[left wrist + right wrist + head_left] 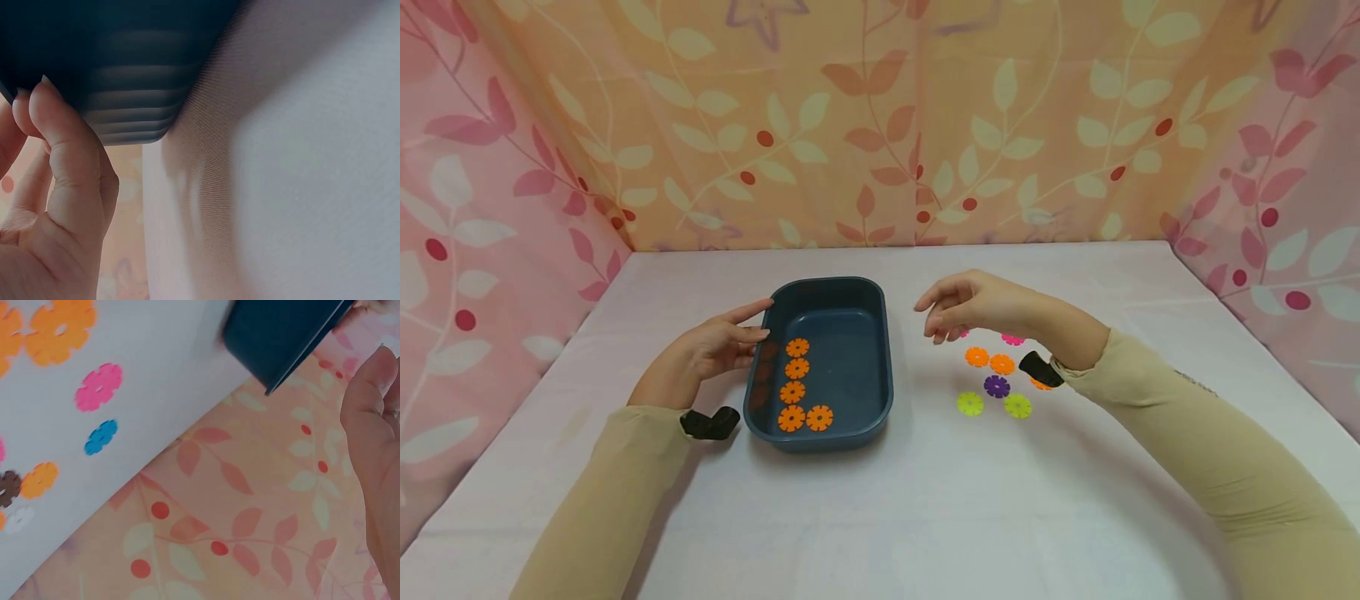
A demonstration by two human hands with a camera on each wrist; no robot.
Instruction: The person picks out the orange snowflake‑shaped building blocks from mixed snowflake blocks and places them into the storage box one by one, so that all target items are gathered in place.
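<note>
A dark blue rectangular tub [857,367] stands left of the middle of the table. Inside it, several orange snowflake discs [792,392] form an L-shape along the left side and near end. My left hand [718,346] holds the tub's left rim; in the left wrist view its curled fingers [62,144] touch the outer wall. Right of the tub my right hand [973,304] hovers above the table with loosely bent fingers, and no piece shows in it. Below it lie loose discs: orange [977,357], purple [997,386], yellow-green [970,404] and pink [1013,339].
More discs show in the right wrist view: a blue one [101,437], a brown one [9,489] and a white one [19,519]. A white cloth [925,517] covers the table. Leaf-patterned curtains [880,125] enclose its back and sides.
</note>
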